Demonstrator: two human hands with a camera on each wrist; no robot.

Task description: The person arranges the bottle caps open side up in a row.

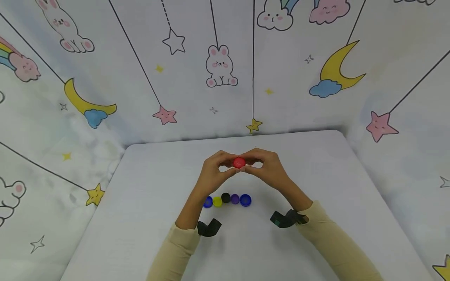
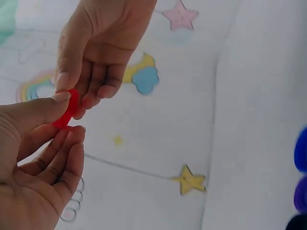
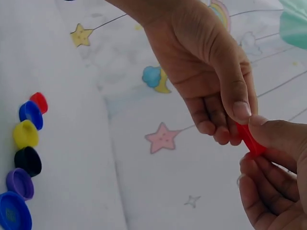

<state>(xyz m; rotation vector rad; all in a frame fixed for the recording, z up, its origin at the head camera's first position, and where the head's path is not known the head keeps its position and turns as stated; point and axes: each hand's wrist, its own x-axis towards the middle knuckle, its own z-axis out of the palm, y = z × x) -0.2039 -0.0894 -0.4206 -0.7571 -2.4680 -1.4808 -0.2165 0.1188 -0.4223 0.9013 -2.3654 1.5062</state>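
A round red bottle cap is held up above the table between both hands. My left hand pinches its left edge with thumb and fingers, and my right hand pinches the right edge the same way. In the left wrist view the red cap shows edge-on between the two thumbs. Below the hands lies a row of caps: blue, yellow, black, purple and a larger blue one. The right wrist view shows another red cap at the row's far end.
The caps lie on a white table with rounded back corners. Behind and beside it hangs a pale backdrop printed with stars, moons and rabbits. Dark straps sit at both wrists, over beige sleeves.
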